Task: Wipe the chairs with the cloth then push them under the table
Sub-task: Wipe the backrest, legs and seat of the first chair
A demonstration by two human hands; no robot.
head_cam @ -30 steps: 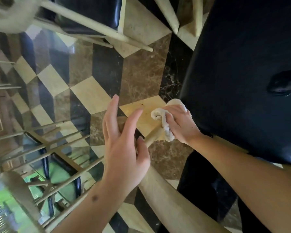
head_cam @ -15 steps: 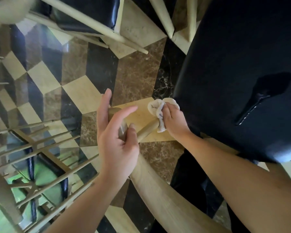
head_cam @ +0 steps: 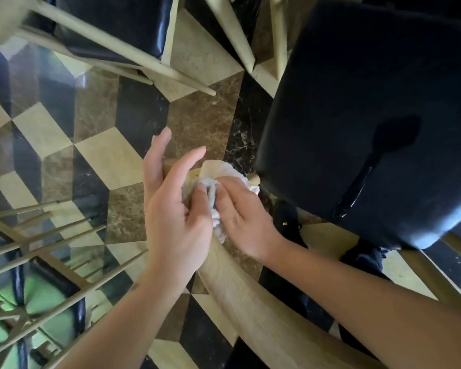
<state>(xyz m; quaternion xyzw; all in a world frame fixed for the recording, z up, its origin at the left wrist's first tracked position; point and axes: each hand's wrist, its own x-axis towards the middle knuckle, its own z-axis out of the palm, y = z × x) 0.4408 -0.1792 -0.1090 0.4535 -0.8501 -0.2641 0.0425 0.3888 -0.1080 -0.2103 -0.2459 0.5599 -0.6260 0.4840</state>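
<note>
I look down on a chair with a black padded seat (head_cam: 362, 123) and a pale curved wooden back rail (head_cam: 253, 296). My right hand (head_cam: 242, 217) presses a crumpled white cloth (head_cam: 218, 187) onto the end of that rail. My left hand (head_cam: 173, 209) rests on the same rail end from the left, thumb touching the cloth, fingers stretched out forward. The rail's tip is mostly hidden under both hands.
Another black-seated chair (head_cam: 112, 25) with pale legs stands at the top left. A glossy marble floor (head_cam: 96, 145) with a cube pattern reflects chair spindles at the lower left. Dark shoes (head_cam: 290, 225) show below the seat.
My right hand slid the cloth up the spindle onto the rail end, toward me. My left hand closed in on the rail and now touches the cloth.
</note>
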